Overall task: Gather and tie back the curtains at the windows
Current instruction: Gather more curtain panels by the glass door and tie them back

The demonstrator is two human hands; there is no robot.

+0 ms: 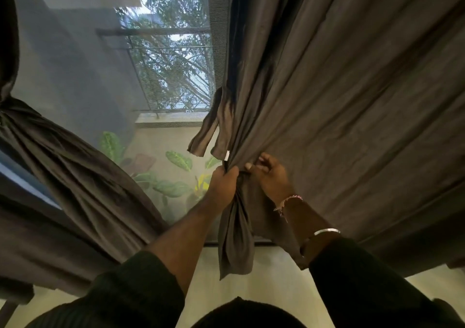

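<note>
Gathering at centre frame, the right curtain (339,96) bunches where the left hand (224,184) fists round it; right hand (271,176) pinches folds beside. At nine o'clock, the left curtain (63,166) hangs tied against the window (173,63).

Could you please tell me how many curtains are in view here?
2: the left curtain, already knotted at the left edge, and the right curtain, bunched in both hands. More may hang out of frame.

left hand (225,184), right hand (270,176), gripping curtain (339,101)
</note>
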